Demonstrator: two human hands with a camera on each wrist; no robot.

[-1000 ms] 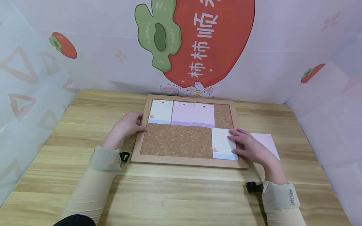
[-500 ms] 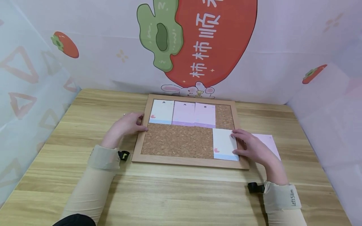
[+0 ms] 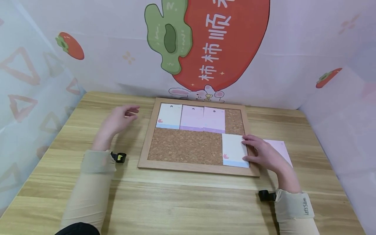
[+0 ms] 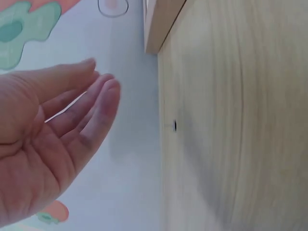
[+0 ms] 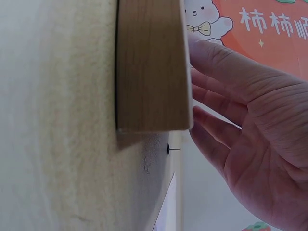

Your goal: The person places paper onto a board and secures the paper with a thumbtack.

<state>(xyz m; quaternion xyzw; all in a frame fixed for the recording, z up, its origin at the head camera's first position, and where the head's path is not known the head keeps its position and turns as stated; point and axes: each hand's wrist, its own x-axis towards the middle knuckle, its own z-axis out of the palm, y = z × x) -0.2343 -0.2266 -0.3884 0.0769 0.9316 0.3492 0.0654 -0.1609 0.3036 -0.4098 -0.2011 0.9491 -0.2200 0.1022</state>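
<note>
A wood-framed corkboard (image 3: pixel 185 147) lies on the table. My right hand (image 3: pixel 262 153) rests its fingertips and thumb on the right edge of a white card (image 3: pixel 233 148) with a blue lower band, at the board's lower right. In the right wrist view, the fingers reach over the board's wooden frame (image 5: pixel 154 72). Left of the board, my left hand (image 3: pixel 117 119) hovers over the table with loosely bent fingers and nothing in them. Below it, a small thumbtack (image 4: pixel 174 125) stands on the wood in the left wrist view.
Along the board's top row sit a white card (image 3: pixel 169 116) and two lilac cards (image 3: pixel 192 117), each with a small dark mark near its top. Another lilac card (image 3: pixel 280 148) lies right of the board, partly behind the hand. A second thumbtack (image 5: pixel 171 149) stands near the board's corner.
My left hand has let go of the board's left edge and moved away to the left. The right hand stays at the white card's edge.
</note>
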